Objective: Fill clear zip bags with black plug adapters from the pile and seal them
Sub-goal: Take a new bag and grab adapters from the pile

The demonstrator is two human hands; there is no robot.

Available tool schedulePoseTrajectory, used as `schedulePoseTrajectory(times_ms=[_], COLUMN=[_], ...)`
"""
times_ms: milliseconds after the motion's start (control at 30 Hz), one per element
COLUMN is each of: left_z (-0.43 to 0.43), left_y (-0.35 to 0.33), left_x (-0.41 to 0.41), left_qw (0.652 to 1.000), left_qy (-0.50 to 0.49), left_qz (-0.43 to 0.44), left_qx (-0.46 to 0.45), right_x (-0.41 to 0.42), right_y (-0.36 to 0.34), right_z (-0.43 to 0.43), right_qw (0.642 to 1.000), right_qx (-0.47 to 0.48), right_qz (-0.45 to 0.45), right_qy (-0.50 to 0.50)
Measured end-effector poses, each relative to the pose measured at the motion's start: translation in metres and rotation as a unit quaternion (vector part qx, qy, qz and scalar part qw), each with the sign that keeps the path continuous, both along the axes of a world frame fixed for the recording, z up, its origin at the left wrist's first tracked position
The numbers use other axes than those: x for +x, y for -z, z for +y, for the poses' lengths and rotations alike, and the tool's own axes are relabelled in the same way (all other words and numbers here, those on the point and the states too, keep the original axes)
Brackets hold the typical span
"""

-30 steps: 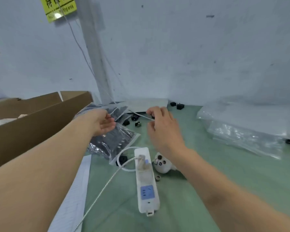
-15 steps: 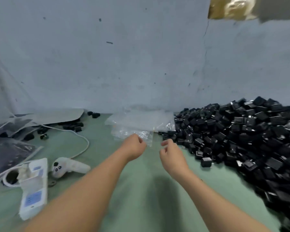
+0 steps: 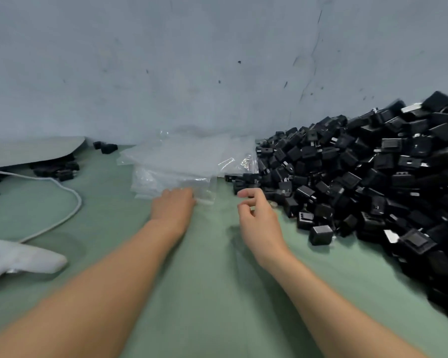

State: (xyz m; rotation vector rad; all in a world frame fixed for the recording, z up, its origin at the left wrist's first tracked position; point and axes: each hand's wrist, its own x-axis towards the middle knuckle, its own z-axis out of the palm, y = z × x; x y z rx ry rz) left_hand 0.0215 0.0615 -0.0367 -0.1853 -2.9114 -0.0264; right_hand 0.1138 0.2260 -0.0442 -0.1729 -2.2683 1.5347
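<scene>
A stack of clear zip bags (image 3: 189,161) lies on the green table (image 3: 207,293) against the wall. To its right a big pile of black plug adapters (image 3: 373,177) slopes up along the wall. My left hand (image 3: 172,206) is at the near edge of the stack, its fingers curled down onto the top bag's corner. My right hand (image 3: 259,218) hovers just left of the pile's edge with loosely curled fingers and holds nothing. One loose adapter (image 3: 320,235) sits close to my right wrist.
A white cable (image 3: 67,192) curves across the left of the table. A white soft toy (image 3: 18,257) lies at the left edge. A grey sheet (image 3: 31,151) at the back left covers a few loose adapters (image 3: 60,171). The wall closes off the back.
My view has swung right, from the cardboard box and power strip to the bags and the pile. My left hand has moved forward onto the bag stack; my right hand has stayed beside the pile.
</scene>
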Motion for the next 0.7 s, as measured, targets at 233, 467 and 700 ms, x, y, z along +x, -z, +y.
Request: schedulePoseTrajectory(times_ms=[233, 467, 700], left_z=[-0.007, -0.065, -0.103], left_y=[-0.055, -0.032, 0.007], left_x=[0.095, 0.251, 0.277], left_qw=[0.922, 0.882, 0.917], left_qy=[0.091, 0.419, 0.323], left_qz=[0.179, 0.172, 0.011], left_qx=[0.33, 0.131, 0.235], right_x=[0.045, 0.135, 0.209], right_y=[-0.035, -0.039, -0.015], right_z=[0.005, 0.023, 0.041], right_qw=[0.972, 0.867, 0.917], right_qx=[-0.23, -0.492, -0.39], right_qz=[-0.05, -0.076, -0.067], right_qy=[0.008, -0.028, 0.058])
